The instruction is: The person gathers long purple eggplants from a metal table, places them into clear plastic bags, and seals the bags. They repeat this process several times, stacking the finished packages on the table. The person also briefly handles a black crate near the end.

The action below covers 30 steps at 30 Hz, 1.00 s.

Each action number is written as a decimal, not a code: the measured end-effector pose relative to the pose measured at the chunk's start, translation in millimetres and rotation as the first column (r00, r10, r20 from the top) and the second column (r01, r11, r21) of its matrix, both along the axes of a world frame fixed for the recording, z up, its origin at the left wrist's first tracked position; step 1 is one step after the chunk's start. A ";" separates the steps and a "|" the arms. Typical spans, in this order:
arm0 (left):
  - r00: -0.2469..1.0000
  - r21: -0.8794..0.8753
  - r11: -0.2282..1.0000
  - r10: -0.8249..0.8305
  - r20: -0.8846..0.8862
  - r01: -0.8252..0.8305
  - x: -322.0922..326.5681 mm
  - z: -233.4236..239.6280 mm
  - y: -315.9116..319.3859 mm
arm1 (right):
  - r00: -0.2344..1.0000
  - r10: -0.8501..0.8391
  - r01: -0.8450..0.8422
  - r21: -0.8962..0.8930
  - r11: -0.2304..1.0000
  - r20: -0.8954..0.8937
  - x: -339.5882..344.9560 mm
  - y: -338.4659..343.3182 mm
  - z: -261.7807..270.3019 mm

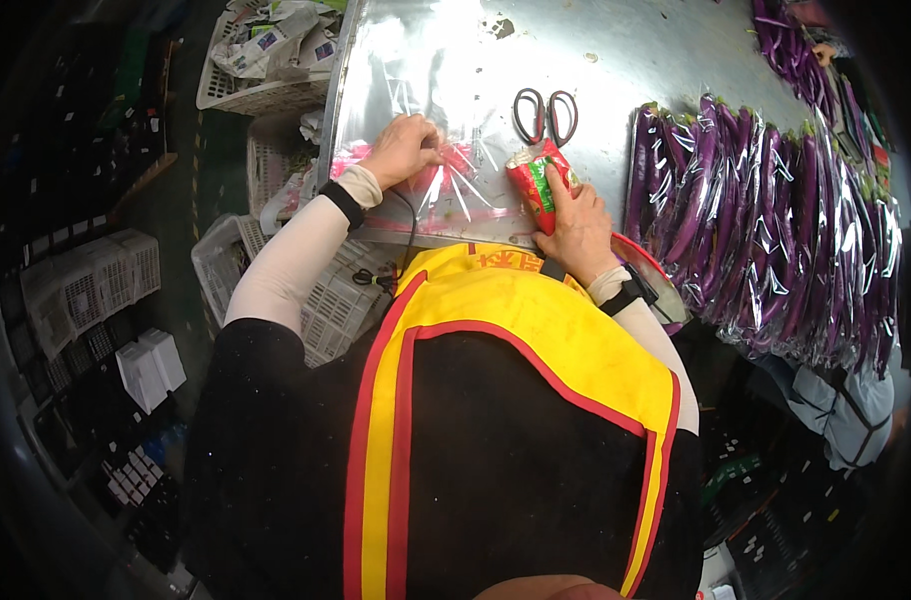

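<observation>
My left hand [407, 152] is at the left side of the metal table, its thumb and fingertips pinched together on clear plastic bags [455, 187] with pink-red parts. The bags lie flat and shine with glare, so their number and edges are hard to tell. My right hand [581, 229] grips a red and green plastic packet [532, 187] near the table's front edge. This packet looks torn or crumpled at its upper end, with something pale showing there. Just beyond it lie scissors [545, 116] with black and red handles, their blades hidden from view.
Clear-wrapped purple eggplants [733, 202] lie in a row at the right of the metal table [605, 37]. More eggplants [793, 52] are at the far right, near another person's hand [824, 54]. White plastic crates [264, 94] stand left of the table. A black cord [413, 225] hangs by my left wrist.
</observation>
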<state>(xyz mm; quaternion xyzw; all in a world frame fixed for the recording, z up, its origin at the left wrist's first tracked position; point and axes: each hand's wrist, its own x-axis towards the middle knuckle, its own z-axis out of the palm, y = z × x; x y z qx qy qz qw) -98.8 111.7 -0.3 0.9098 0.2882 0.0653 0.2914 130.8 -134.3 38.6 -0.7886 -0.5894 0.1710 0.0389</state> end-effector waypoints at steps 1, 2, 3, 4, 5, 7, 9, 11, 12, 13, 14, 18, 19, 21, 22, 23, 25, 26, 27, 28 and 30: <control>1.000 -0.092 0.996 0.009 0.003 -0.009 -0.9 -4.9 3.5 | 0.997 0.009 -0.008 0.010 1.000 -0.074 3.8 2.0 2.7; 0.999 -0.078 0.996 -0.031 0.009 0.032 -2.1 -7.0 5.2 | 0.990 0.024 -0.021 0.021 1.000 -0.136 9.0 5.8 7.7; 1.000 -0.062 0.998 -0.014 -0.011 0.014 -1.8 -5.8 6.7 | 0.981 0.005 -0.014 -0.045 0.999 -0.192 13.7 10.2 15.1; 1.000 -0.037 0.999 -0.014 0.007 0.015 -1.1 -1.2 8.5 | 0.936 -0.047 0.031 -0.050 0.998 -0.350 23.6 13.1 27.7; 1.000 -0.032 0.999 -0.003 -0.024 0.002 -1.1 6.5 8.4 | 0.887 -0.037 0.059 0.033 0.998 -0.461 32.1 18.4 41.4; 0.999 0.016 1.000 0.024 0.028 -0.024 4.0 27.2 8.8 | 0.396 -0.252 0.269 -0.151 0.951 -0.883 55.1 20.3 80.9; 0.997 0.049 0.998 0.042 0.067 -0.046 14.8 47.2 4.0 | -0.143 -0.265 0.308 -0.297 0.904 -0.954 66.8 23.0 114.2; 0.997 0.103 0.994 0.023 0.068 -0.030 30.2 61.1 -2.4 | -0.505 -0.263 0.266 -0.438 0.859 -0.822 66.8 23.9 133.3; 0.996 0.109 0.993 0.027 0.081 -0.036 36.3 65.2 -7.4 | -0.536 -0.314 0.231 -0.494 0.838 -0.784 65.9 28.4 135.6; 0.993 0.125 0.992 0.017 0.117 -0.032 41.6 68.1 -11.2 | -0.568 -0.374 0.142 -0.534 0.833 -0.733 63.7 32.2 135.2; 0.994 0.122 0.992 0.031 0.101 -0.044 45.0 70.0 -13.9 | -0.573 -0.347 0.221 -0.548 0.807 -0.743 57.9 33.6 130.2; 0.985 0.133 0.990 0.032 0.172 -0.055 53.0 67.9 -21.1 | -0.622 -0.363 0.205 -0.591 0.780 -0.694 44.7 36.6 98.2; 0.982 0.125 0.990 0.037 0.186 -0.061 54.8 66.1 -21.8 | -0.653 -0.353 0.196 -0.600 0.775 -0.669 42.3 35.8 89.9; 0.974 0.125 0.991 0.012 0.228 -0.041 58.0 62.1 -23.0 | -0.644 -0.359 0.195 -0.598 0.777 -0.676 39.4 34.7 76.2; 0.971 0.116 0.993 -0.002 0.237 -0.026 58.6 60.3 -24.3 | -0.660 -0.372 0.196 -0.628 0.753 -0.653 39.6 33.6 71.9; 0.959 0.130 0.989 0.026 0.281 -0.064 57.5 58.8 -26.5 | -0.672 -0.345 0.208 -0.614 0.761 -0.655 40.0 32.1 69.0; 0.917 0.161 0.979 0.054 0.394 -0.127 50.1 56.8 -35.8 | -0.681 -0.330 0.231 -0.620 0.750 -0.654 42.5 28.9 67.0; 0.920 0.258 0.961 -0.010 0.392 -0.099 42.2 57.0 -41.6 | -0.713 -0.299 0.202 -0.594 0.778 -0.634 44.4 27.7 67.4; 0.905 0.371 0.927 -0.106 0.411 -0.060 30.7 58.2 -48.7 | -0.694 -0.278 0.260 -0.591 0.764 -0.664 45.9 24.7 69.2; 0.875 0.476 0.879 -0.197 0.442 -0.043 22.5 58.7 -56.7 | -0.693 -0.284 0.254 -0.593 0.764 -0.662 47.9 23.3 71.0; 0.881 0.478 0.871 -0.311 0.356 0.114 12.9 57.5 -76.1 | -0.696 -0.313 0.208 -0.600 0.773 -0.645 50.6 19.2 75.2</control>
